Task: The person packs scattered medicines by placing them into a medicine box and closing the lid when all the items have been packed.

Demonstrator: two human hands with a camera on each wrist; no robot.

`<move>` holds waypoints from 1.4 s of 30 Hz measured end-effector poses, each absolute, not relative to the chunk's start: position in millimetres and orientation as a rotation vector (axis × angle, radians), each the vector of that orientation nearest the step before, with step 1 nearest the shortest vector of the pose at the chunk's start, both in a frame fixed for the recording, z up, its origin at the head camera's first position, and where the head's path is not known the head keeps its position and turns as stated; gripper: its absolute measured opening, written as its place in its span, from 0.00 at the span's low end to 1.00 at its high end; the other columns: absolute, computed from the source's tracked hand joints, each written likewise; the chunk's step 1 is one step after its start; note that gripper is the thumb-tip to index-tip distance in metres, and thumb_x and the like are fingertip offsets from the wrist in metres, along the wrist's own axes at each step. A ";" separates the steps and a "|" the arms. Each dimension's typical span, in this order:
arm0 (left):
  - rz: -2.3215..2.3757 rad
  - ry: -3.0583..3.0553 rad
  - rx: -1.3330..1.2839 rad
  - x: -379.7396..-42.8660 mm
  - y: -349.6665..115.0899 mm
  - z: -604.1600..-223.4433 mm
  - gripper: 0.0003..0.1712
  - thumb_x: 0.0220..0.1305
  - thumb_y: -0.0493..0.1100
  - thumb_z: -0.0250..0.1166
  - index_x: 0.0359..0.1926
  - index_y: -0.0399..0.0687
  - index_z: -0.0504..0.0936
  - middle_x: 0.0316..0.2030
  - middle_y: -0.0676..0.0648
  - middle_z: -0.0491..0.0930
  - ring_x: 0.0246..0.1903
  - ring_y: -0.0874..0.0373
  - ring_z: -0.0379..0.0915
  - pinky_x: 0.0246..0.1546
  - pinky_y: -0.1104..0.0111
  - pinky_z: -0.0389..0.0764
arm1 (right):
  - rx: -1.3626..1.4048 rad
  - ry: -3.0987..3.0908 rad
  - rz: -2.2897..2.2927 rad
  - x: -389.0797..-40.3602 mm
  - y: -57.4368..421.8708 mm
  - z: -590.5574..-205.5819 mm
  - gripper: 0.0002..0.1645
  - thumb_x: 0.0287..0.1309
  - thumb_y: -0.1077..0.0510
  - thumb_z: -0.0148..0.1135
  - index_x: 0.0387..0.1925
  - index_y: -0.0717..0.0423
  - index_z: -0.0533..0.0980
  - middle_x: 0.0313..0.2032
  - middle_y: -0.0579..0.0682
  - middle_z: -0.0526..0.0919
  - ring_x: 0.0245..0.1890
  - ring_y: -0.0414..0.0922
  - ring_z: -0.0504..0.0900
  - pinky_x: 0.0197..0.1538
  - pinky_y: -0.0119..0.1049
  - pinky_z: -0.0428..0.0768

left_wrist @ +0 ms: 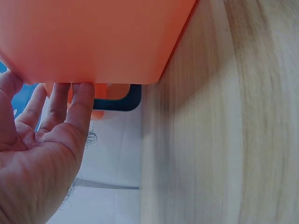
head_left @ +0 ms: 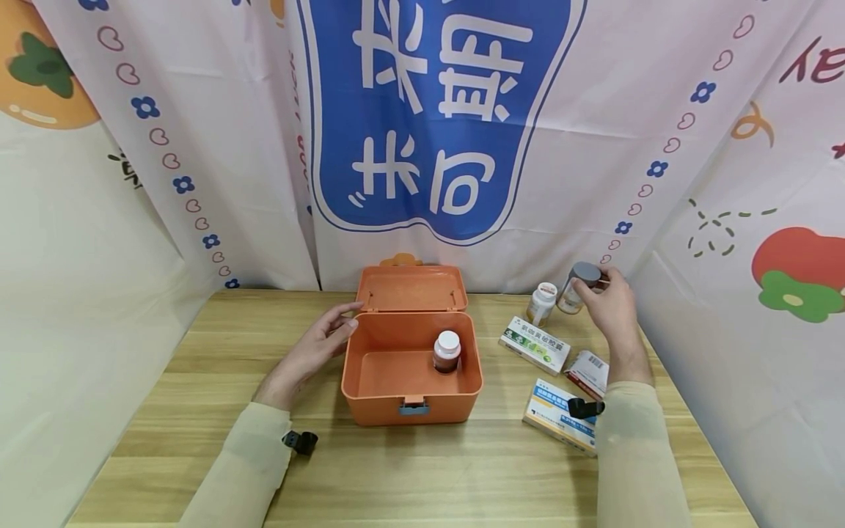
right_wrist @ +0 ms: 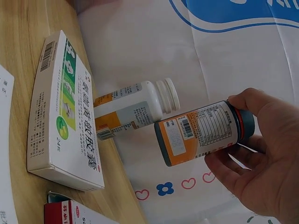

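Note:
In the head view an orange box point(head_left: 412, 411) stands with its lid point(head_left: 412, 287) tipped back. A small white-capped pill bottle point(head_left: 447, 352) is inside it at the right. My left hand point(head_left: 321, 339) touches the box's left rim near the hinge, fingers mostly straight; in the left wrist view the fingertips meet the orange wall. My right hand point(head_left: 610, 308) holds a grey-capped pill bottle point(right_wrist: 201, 133) by its cap. In the right wrist view this bottle is tilted and off the table, beside a white pill bottle point(right_wrist: 135, 105).
Right of the box lie a green-and-white medicine box point(head_left: 535, 345), a red-and-white medicine box point(head_left: 589, 374) and a blue-and-white medicine box point(head_left: 561, 418). The wooden table point(head_left: 231, 352) meets a printed cloth point(head_left: 561, 183) at the back and sides.

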State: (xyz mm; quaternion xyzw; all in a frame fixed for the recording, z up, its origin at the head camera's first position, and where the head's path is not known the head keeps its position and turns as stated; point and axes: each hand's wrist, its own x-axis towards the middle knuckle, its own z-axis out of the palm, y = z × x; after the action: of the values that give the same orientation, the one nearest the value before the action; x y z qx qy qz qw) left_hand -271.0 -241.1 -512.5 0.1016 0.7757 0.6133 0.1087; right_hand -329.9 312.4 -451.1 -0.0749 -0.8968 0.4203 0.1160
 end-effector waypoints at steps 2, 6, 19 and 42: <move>1.802 2.282 0.296 -270.9 -241.1 -512.2 0.35 0.97 0.50 0.56 0.93 0.47 0.62 0.77 0.27 0.75 0.78 0.34 0.76 0.79 0.48 0.81 | -0.216 -2.615 1.231 -329.0 311.4 -449.0 0.47 0.84 0.47 0.68 0.88 0.70 0.64 0.79 0.77 0.76 0.79 0.72 0.80 0.84 0.66 0.79; 1.796 2.285 0.291 -271.0 -241.2 -512.2 0.35 0.97 0.50 0.56 0.93 0.47 0.62 0.77 0.27 0.75 0.78 0.34 0.76 0.78 0.50 0.82 | -0.204 -2.606 1.237 -327.2 309.3 -444.5 0.47 0.84 0.45 0.68 0.87 0.70 0.65 0.79 0.77 0.77 0.79 0.72 0.80 0.83 0.67 0.79; 1.795 2.279 0.287 -271.3 -241.5 -513.0 0.35 0.97 0.50 0.56 0.94 0.48 0.62 0.77 0.27 0.75 0.78 0.35 0.76 0.81 0.47 0.80 | -0.153 -2.561 1.219 -319.6 296.2 -428.2 0.43 0.83 0.45 0.71 0.83 0.68 0.70 0.77 0.73 0.79 0.79 0.69 0.80 0.82 0.66 0.80; 1.814 2.266 0.300 -271.2 -241.1 -513.3 0.35 0.97 0.50 0.55 0.94 0.46 0.62 0.78 0.27 0.74 0.79 0.34 0.76 0.82 0.44 0.80 | -0.060 -2.532 1.197 -303.5 263.6 -398.0 0.43 0.83 0.45 0.73 0.84 0.65 0.71 0.76 0.69 0.80 0.77 0.64 0.82 0.79 0.63 0.85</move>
State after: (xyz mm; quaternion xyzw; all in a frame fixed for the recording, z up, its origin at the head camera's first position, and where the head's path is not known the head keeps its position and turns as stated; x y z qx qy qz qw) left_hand -271.2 -241.1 -513.3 0.1021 0.7716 0.6178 0.1115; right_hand -303.5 263.6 -398.0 -0.0210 -0.8909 0.4210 0.1693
